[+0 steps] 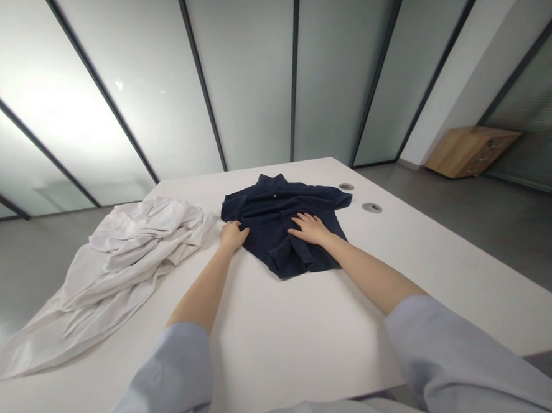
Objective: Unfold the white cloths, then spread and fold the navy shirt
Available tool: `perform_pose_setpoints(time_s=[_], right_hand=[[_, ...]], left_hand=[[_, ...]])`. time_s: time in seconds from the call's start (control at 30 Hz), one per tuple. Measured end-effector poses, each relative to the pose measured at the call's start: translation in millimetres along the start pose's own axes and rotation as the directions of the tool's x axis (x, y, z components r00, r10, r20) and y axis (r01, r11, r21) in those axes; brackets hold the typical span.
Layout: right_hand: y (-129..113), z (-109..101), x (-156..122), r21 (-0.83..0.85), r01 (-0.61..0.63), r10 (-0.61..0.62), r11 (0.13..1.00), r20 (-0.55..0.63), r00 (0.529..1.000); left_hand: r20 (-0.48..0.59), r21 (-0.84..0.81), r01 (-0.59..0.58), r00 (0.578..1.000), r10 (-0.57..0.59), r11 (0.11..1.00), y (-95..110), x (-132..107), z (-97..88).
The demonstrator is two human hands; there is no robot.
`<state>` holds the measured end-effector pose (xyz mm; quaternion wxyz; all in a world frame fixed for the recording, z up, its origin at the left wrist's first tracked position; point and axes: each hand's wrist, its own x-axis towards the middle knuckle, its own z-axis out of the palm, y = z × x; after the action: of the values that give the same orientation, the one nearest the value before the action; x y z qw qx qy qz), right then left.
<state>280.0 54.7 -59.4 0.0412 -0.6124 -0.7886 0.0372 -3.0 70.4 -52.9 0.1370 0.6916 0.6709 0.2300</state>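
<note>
Fingers (301, 220) of the right hand (312, 230) splay loosely on the navy shirt (274, 218), spread collar (272, 182) toward the tabletop's (274, 337) far edge, hem (286, 263) yet unflattened, while the left hand (233, 236), its grip unclear, touches its side.

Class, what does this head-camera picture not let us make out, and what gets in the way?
In the head view:
- Palm of the right hand: hidden by its own back.
- Underside of the navy shirt: hidden by its upper layer.
- Inside of the white cloth: hidden by folds.
- Upper left sleeve: cut off by the bottom edge.
</note>
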Motion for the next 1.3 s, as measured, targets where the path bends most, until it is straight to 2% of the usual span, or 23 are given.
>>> perform_pose_setpoints(time_s=[0.07,0.17,0.33,0.43,0.5,0.57,0.6,0.67,0.73,0.77,0.8,0.83,0.9,0.97,1.0,1.07,1.1,1.2,1.3], right_hand=[[0,2,-1,0.001,0.002,-0.002,1.000,-0.017,1.000],[0,3,-2,0.004,0.006,-0.006,1.000,-0.024,1.000],[0,3,-2,0.007,-0.008,0.009,1.000,-0.016,1.000],[1,-2,-2,0.009,0.004,-0.004,1.000,0.003,1.000],[2,-8,-3,0.006,0.019,-0.020,1.000,0.025,0.999],[5,-18,-5,0.006,0.044,-0.044,0.999,0.055,0.997],[6,-22,-6,0.008,0.057,-0.058,0.998,0.066,0.996],[8,-30,-8,0.015,0.081,-0.081,0.997,0.055,0.995],[8,-34,-10,0.025,0.088,-0.088,0.996,0.010,0.996],[7,-33,-12,0.027,0.077,-0.077,0.997,-0.009,0.997],[5,-32,-14,0.024,0.055,-0.054,0.998,-0.011,0.998],[3,-29,-16,0.019,0.025,-0.025,1.000,0.009,1.000],[-2,-22,-23,-0.002,-0.040,0.040,0.999,0.088,0.995],[-6,-16,-31,-0.015,-0.071,0.072,0.997,0.154,0.985],[-8,-15,-35,-0.016,-0.071,0.072,0.997,0.171,0.983],[-9,-15,-45,-0.013,-0.057,0.059,0.998,0.185,0.981],[-9,-16,-50,-0.012,-0.048,0.050,0.999,0.193,0.980],[-6,-25,-62,-0.028,-0.019,0.024,0.999,0.204,0.979],[-3,-39,-63,-0.054,0.014,-0.004,0.998,0.170,0.985]], left_hand=[[0.051,-0.308,-0.070,0.995,0.090,0.949,6,0,4.6],[0.080,-0.645,-0.109,0.975,0.209,0.756,12,-4,4.7],[0.164,-0.814,-0.006,0.957,0.240,0.581,19,-14,-17.1],[0.249,-0.879,0.108,0.934,0.255,0.464,16,-17,-42.2],[0.320,-0.883,0.201,0.919,0.229,0.425,9,-17,-63.3],[0.352,-0.859,0.253,0.923,0.154,0.445,2,-14,-85.5],[0.326,-0.839,0.241,0.940,0.096,0.489,-2,-12,-95.6],[0.156,-0.754,0.141,0.987,-0.034,0.642,-5,-6,-110.3],[-0.092,-0.576,0.021,0.992,-0.091,0.817,-4,0,-114.2],[-0.181,-0.469,-0.029,0.982,-0.063,0.883,-2,1,-111.4],[-0.222,-0.362,-0.082,0.975,-0.001,0.929,2,2,-105.8],[-0.214,-0.262,-0.145,0.973,0.089,0.954,7,2,-97.6],[-0.107,-0.084,-0.309,0.948,0.300,0.947,17,-1,-76.0],[0.041,0.068,-0.474,0.880,0.472,0.878,27,-7,-52.0],[0.120,0.132,-0.534,0.845,0.521,0.835,31,-10,-40.5],[0.250,0.224,-0.585,0.807,0.534,0.780,34,-14,-20.6],[0.294,0.255,-0.577,0.811,0.506,0.776,34,-16,-12.8],[0.358,0.324,-0.472,0.863,0.356,0.820,29,-19,1.3],[0.380,0.365,-0.401,0.888,0.259,0.840,29,-24,2.4]])
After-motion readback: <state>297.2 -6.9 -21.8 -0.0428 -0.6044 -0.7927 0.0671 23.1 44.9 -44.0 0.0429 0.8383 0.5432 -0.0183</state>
